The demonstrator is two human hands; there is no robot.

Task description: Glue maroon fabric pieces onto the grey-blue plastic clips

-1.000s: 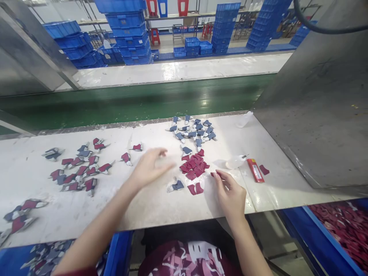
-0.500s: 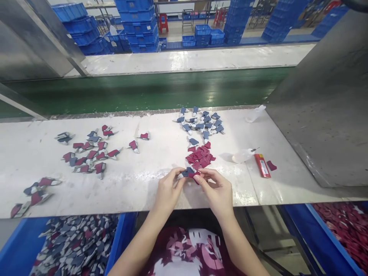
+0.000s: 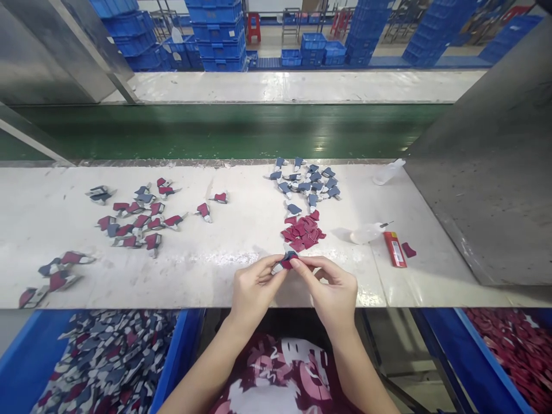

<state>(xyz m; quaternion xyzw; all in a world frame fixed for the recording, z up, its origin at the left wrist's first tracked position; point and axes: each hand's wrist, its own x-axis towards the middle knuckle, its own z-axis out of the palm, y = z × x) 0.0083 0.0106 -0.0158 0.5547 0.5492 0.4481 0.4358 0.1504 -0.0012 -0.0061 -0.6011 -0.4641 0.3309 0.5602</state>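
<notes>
Near the table's front edge, my left hand point(image 3: 254, 287) and my right hand point(image 3: 334, 287) meet, both with fingers pinched. Between them is a small blue-and-white plastic piece point(image 3: 288, 256), gripped by the left fingertips. The right thumb and fingers press a dark red flat piece point(image 3: 288, 264) against it; fingertips partly cover both. Just beyond lies a pile of dark red flat pieces point(image 3: 303, 231). Behind that pile, several blue-and-white pieces point(image 3: 304, 187) are spread out. To the left is a group of pieces with dark red faces point(image 3: 140, 223).
On the right are a clear dropper bottle point(image 3: 366, 233), a red box point(image 3: 394, 249), a single red piece point(image 3: 408, 249) and another clear bottle point(image 3: 388, 171). Blue bins of parts flank my lap, one left point(image 3: 12, 356), one right point(image 3: 495, 356). A green belt point(image 3: 259, 132) runs behind.
The red piece has come from beside the blue-and-white piece onto it, and the held piece has turned in my fingers. The whole view has shifted slightly.
</notes>
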